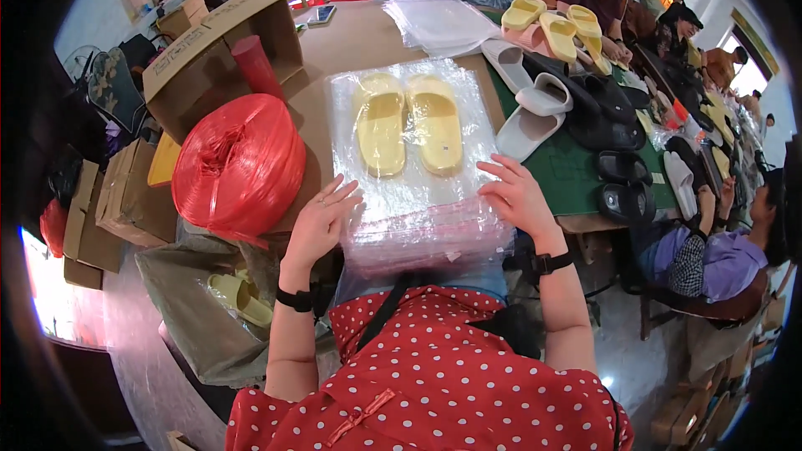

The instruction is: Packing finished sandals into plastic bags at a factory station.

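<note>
A pair of pale yellow slippers (407, 123) lies side by side inside a clear plastic bag (418, 192) on top of a stack of clear bags (426, 242) at the table's near edge. My left hand (322, 221) rests with spread fingers on the bag's lower left corner. My right hand (516, 196) presses flat on the bag's lower right edge. Neither hand grips anything.
A big red spool of plastic twine (240, 165) stands left of the bag, with an open cardboard box (221, 54) behind it. Loose white, black and yellow slippers (576, 92) cover the green mat to the right. Other people (710, 250) sit along the right side.
</note>
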A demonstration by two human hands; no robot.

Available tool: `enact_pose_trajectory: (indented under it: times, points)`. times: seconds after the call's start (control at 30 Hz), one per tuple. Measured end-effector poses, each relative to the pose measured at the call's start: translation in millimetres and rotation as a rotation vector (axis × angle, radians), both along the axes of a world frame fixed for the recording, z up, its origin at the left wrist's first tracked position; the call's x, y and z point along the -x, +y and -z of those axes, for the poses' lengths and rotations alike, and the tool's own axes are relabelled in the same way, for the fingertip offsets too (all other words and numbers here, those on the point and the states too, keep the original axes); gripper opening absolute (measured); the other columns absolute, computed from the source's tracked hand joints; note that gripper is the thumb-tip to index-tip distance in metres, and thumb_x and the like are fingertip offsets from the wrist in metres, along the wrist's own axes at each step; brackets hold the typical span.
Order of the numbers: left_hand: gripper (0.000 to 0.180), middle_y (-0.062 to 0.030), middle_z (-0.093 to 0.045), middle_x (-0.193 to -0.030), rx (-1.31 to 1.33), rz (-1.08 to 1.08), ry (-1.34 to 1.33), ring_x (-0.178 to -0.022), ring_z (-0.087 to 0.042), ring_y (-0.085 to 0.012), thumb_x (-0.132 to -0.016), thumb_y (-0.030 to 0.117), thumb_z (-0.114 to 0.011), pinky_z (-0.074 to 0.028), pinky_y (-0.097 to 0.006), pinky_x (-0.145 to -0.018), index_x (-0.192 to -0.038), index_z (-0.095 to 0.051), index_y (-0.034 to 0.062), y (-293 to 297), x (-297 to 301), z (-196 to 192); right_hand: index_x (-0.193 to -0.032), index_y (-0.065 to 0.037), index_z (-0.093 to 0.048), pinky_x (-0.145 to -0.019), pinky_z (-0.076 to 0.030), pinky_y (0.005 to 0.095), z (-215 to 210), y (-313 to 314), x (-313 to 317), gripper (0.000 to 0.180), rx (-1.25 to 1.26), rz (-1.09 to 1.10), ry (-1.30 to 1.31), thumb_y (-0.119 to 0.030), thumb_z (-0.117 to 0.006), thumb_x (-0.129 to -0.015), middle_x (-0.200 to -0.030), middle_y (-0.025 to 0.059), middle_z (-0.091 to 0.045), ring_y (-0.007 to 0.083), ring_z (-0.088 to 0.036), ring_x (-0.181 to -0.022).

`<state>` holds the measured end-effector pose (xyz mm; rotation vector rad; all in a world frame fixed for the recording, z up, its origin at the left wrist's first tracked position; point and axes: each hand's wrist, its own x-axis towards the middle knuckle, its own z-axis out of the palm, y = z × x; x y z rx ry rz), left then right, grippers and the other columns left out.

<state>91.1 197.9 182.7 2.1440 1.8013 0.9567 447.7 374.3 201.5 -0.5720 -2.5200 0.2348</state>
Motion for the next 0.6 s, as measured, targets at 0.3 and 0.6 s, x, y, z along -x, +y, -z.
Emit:
enact_pose_trajectory:
  times: [0.3, 0.6]
  points:
    - [0.018, -0.0107, -0.069, -0.124, -0.099, -0.074, -0.206, -0.135, -0.05, -0.0359, -0.08, -0.001, -0.066, -0.042, -0.044, -0.109, -0.095, -0.075, 0.0051, -11.6, -7.9, -0.7, -0.083, -0.008, -0.061, -0.105, -0.044, 0.0439, -4.3, -20.8, -12.7, 0.013, 0.175, 0.057, 0.223, -0.011, -0.074, -0.08, -0.125, 0.0052, -0.067, 0.0325, -0.053, -0.129]
    - [0.012, -0.011, -0.074, -0.103, -0.299, -0.017, -0.397, -0.116, -0.064, -0.0286, -0.089, 0.002, -0.062, -0.053, -0.035, -0.088, -0.099, -0.07, -0.0001, -10.1, -8.3, 2.3, -0.089, -0.003, -0.056, -0.088, -0.051, 0.033, 7.2, -23.9, -2.1, 0.013, 0.585, 0.067, 0.604, -0.009, -0.066, -0.092, -0.087, 0.0085, -0.073, 0.0178, -0.07, -0.088]
